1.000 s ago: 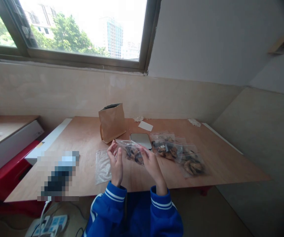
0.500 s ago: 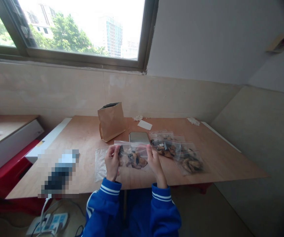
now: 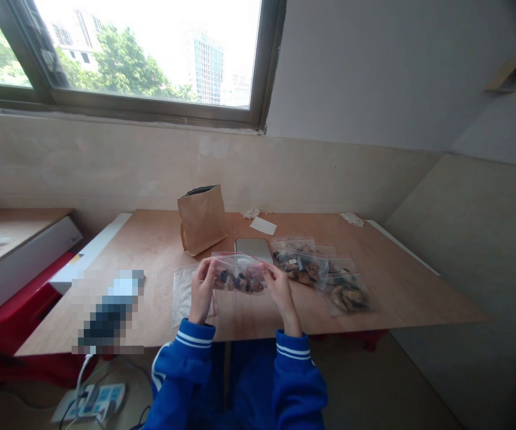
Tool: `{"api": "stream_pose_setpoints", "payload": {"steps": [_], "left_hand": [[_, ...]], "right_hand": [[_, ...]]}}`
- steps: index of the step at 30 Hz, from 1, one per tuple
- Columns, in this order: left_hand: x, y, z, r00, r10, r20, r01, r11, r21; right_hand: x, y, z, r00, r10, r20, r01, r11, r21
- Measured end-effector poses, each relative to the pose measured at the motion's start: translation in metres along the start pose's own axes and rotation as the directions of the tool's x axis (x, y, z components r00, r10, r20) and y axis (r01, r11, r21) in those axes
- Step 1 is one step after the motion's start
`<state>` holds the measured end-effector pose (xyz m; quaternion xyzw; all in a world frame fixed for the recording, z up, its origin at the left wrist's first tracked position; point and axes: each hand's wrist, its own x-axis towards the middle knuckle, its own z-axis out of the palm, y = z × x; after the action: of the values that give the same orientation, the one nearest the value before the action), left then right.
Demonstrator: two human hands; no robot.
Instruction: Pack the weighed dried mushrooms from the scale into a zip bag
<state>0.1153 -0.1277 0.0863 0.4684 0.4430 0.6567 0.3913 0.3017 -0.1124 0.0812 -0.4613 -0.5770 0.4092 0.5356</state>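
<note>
A clear zip bag (image 3: pixel 239 280) with dark brown dried pieces inside is stretched between my two hands, above the front part of the table. My left hand (image 3: pixel 202 286) pinches its left side near the top. On the right side, my right hand (image 3: pixel 279 289) grips it with the thumb at the upper edge. Below and left of the bag lies a stack of flat clear bags (image 3: pixel 183 295), partly covered by my left hand. To the right rest several filled zip bags (image 3: pixel 305 267) with similar brown pieces, overlapping one another. A flat grey scale-like device (image 3: pixel 253 248) sits just behind the held bag.
An upright brown paper bag (image 3: pixel 202 221) stands open at the back of the wooden table (image 3: pixel 150 251). A white card (image 3: pixel 263 226) and crumpled tissue (image 3: pixel 352 220) lie near the wall. A blurred-out object (image 3: pixel 112 310) is at the left, with a power strip (image 3: pixel 90 403) below.
The held bag has been raised and tilted, so its pieces appear bunched in a narrower band. My right hand has shifted slightly, its thumb now at the bag's upper edge.
</note>
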Motion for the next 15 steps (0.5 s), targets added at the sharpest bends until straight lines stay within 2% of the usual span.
{"api": "stream_pose_setpoints", "payload": {"steps": [3,7,11,15], "left_hand": [[0.000,0.002,0.000,1.000,0.004,-0.022,-0.004,1.000,0.007],[-0.001,0.004,0.003,0.991,-0.026,-0.133,0.023,1.000,-0.018],[-0.001,0.005,0.005,0.978,-0.092,-0.189,0.089,0.996,-0.024],[-0.001,0.008,0.006,0.971,-0.079,-0.223,0.083,0.996,0.008]], "right_hand": [[0.000,0.001,0.000,1.000,-0.021,0.007,0.021,1.000,0.002],[0.001,0.003,0.004,0.999,-0.047,-0.028,0.047,0.999,0.010],[0.001,0.002,0.010,0.988,-0.090,-0.122,0.078,0.992,-0.101],[0.000,0.003,0.013,0.976,-0.146,-0.163,0.116,0.977,-0.178]]}}
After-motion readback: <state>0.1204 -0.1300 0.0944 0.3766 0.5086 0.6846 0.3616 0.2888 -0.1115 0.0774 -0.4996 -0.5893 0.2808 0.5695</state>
